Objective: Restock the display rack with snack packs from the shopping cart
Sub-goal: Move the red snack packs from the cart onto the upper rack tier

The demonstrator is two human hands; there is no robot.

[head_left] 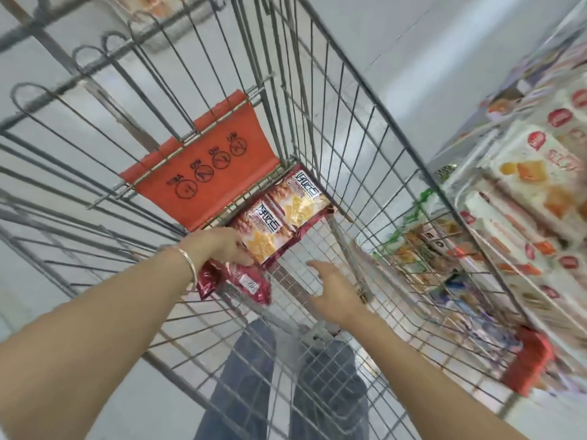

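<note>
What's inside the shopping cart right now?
Two snack packs lie face up in the cart's far corner; the left hand grips another red pack. Anything under that hand is covered.

Snack packs (287,217) in cart (349,128), rack (527,192) right (alongside)

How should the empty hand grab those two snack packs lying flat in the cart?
Pinch the snack packs along their near crimped edge, coming from the right over the bare wire floor of the cart. Their far side is jammed against the orange flap and the corner, and the left hand holds the left end. The open right hand is nearest.
</note>
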